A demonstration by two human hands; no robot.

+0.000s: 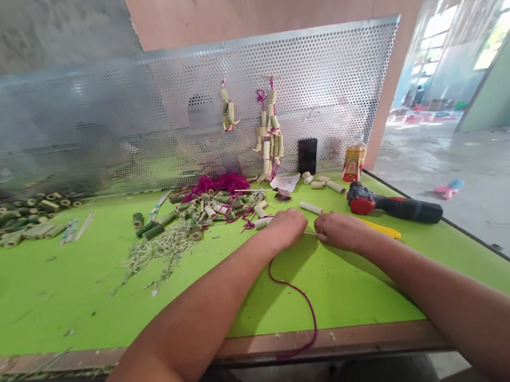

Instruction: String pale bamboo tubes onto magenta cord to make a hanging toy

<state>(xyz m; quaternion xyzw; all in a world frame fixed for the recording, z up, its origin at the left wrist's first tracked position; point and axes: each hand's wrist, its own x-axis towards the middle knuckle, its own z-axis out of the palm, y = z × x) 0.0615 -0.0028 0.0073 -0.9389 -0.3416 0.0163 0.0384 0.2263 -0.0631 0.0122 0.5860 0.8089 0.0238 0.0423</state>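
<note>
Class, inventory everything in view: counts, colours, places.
Table: one, green, foreground
Panel: one, silver, behind table
Bamboo: many, green and pale, left, centre
Shavings: many, pale, left
Yarn: one tangle, magenta, rear
Cord: one, magenta, front edge
Strung bamboo: two, pale, at panel
Slabs: two, black, at panel
Bottle: one, orange, rear right
Drill: one, black and red, right
Paper: one, white, rear
Unclear item: one, yellow, right
Strip: one, pale, centre
Floor: one, grey, right
Left hand, right hand: two, at strip
</note>
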